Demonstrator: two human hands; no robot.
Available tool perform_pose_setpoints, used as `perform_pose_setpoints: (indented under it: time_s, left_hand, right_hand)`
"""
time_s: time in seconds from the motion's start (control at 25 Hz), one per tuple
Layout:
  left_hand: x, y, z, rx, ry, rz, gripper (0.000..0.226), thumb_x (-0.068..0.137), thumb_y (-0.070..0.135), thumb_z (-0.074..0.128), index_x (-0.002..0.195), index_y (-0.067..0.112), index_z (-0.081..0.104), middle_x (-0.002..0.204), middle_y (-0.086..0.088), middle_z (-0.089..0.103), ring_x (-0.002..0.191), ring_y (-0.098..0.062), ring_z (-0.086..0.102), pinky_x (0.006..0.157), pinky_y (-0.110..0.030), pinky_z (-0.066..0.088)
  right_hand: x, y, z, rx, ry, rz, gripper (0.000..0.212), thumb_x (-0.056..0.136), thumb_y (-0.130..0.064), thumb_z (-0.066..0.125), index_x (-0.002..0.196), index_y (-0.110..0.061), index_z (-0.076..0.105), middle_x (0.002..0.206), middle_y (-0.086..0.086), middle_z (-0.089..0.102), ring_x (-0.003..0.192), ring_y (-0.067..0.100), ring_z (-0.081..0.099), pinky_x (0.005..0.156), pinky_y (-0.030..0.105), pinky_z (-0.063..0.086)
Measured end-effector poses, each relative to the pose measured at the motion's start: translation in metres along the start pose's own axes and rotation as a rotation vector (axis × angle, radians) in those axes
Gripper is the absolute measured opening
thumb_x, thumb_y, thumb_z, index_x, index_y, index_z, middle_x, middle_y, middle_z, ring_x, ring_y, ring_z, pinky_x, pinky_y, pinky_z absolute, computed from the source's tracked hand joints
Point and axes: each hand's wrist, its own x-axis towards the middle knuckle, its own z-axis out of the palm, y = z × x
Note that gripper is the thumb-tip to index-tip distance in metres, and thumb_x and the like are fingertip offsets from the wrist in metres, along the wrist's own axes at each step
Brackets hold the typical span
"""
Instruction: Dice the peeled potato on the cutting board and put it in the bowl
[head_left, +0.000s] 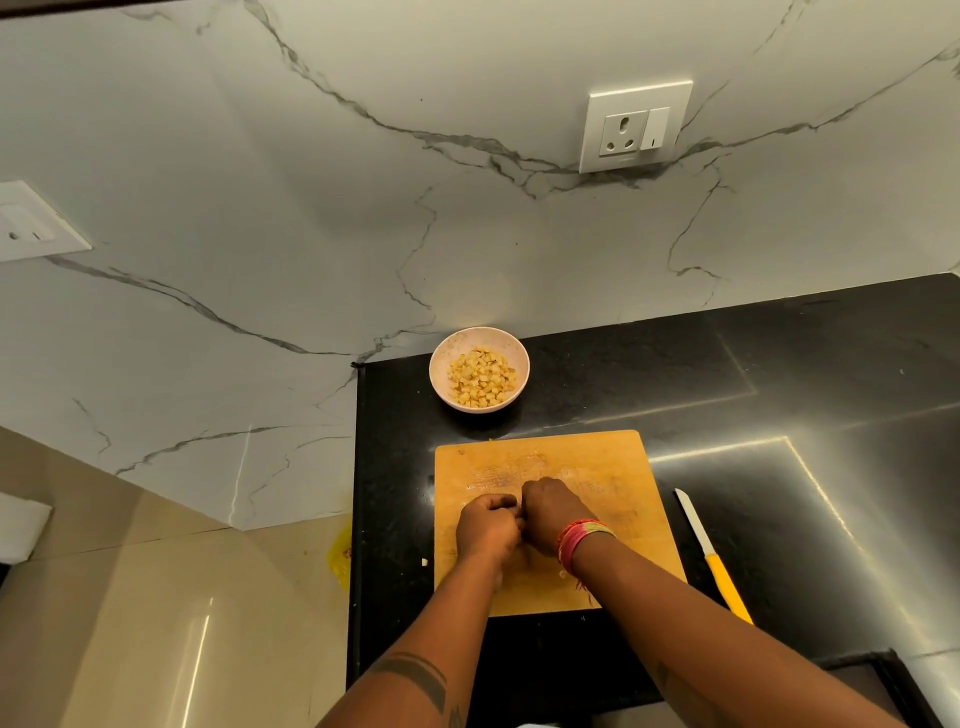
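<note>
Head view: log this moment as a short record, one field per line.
bowl: bowl on the black counter, beyond the cutting board, holds diced potato
cutting board: cutting board shows no whole potato
knife: knife lies on the counter right of the board, held by nobody
left hand: left hand curled over the board
right hand: right hand curled, touching the left; contents hidden

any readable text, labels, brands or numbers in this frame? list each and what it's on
None readable.
Wall socket plate: a faint mark below the socket, too small to read.
Second wall plate at the left edge: no text visible.
Knife, cutting board, bowl: no print visible.
</note>
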Motion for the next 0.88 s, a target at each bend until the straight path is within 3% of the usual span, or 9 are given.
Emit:
perform_pose_setpoints:
  time_s: [0.24, 0.4, 0.52, 0.68, 0.88]
  left_hand:
    - [0.004, 0.020, 0.000, -0.053, 0.005, -0.012, 0.029, 0.097, 0.002, 0.049, 0.106, 0.018, 0.070, 0.101, -0.003, 0.073, 0.094, -0.018, 0.070, 0.087, -0.037, 0.060]
    - [0.013, 0.079, -0.011, -0.140, 0.039, 0.082, 0.025, 0.098, 0.005, 0.053, 0.106, 0.021, 0.070, 0.100, -0.001, 0.072, 0.094, -0.016, 0.070, 0.088, -0.037, 0.060]
    - [0.028, 0.131, -0.024, -0.153, 0.041, 0.196, 0.026, 0.095, 0.005, 0.057, 0.100, 0.025, 0.072, 0.103, -0.001, 0.070, 0.096, -0.020, 0.069, 0.082, -0.037, 0.062]
    - [0.053, 0.171, -0.036, -0.010, 0.107, 0.305, 0.033, 0.090, 0.006, 0.059, 0.076, 0.030, 0.077, 0.101, -0.001, 0.075, 0.097, -0.022, 0.071, 0.087, -0.044, 0.060]
    - [0.057, 0.186, -0.040, 0.128, 0.155, 0.355, 0.021, 0.088, 0.013, 0.063, 0.090, 0.029, 0.077, 0.103, 0.000, 0.074, 0.099, -0.023, 0.069, 0.087, -0.045, 0.060]
  right_hand:
    - [0.005, -0.007, -0.028, 0.132, -0.026, 0.034, 0.031, 0.085, -0.024, 0.076, 0.111, -0.014, 0.062, 0.110, 0.010, 0.067, 0.099, 0.026, 0.063, 0.080, 0.034, 0.053]
    - [0.026, -0.021, -0.084, 0.321, 0.124, 0.044, 0.020, 0.081, -0.023, 0.079, 0.092, -0.017, 0.064, 0.092, 0.004, 0.066, 0.087, 0.021, 0.061, 0.071, 0.031, 0.048]
    - [0.051, -0.039, -0.133, 0.471, 0.265, 0.038, 0.019, 0.083, -0.025, 0.080, 0.096, -0.017, 0.068, 0.094, 0.003, 0.068, 0.090, 0.020, 0.062, 0.078, 0.031, 0.052]
    - [0.085, -0.053, -0.176, 0.355, 0.341, -0.015, 0.013, 0.090, -0.013, 0.073, 0.101, -0.016, 0.080, 0.105, 0.004, 0.075, 0.101, 0.022, 0.068, 0.096, 0.035, 0.055]
    - [0.103, -0.056, -0.198, 0.250, 0.344, -0.018, 0.021, 0.085, -0.023, 0.081, 0.101, -0.009, 0.079, 0.097, 0.008, 0.074, 0.089, 0.025, 0.068, 0.081, 0.034, 0.058]
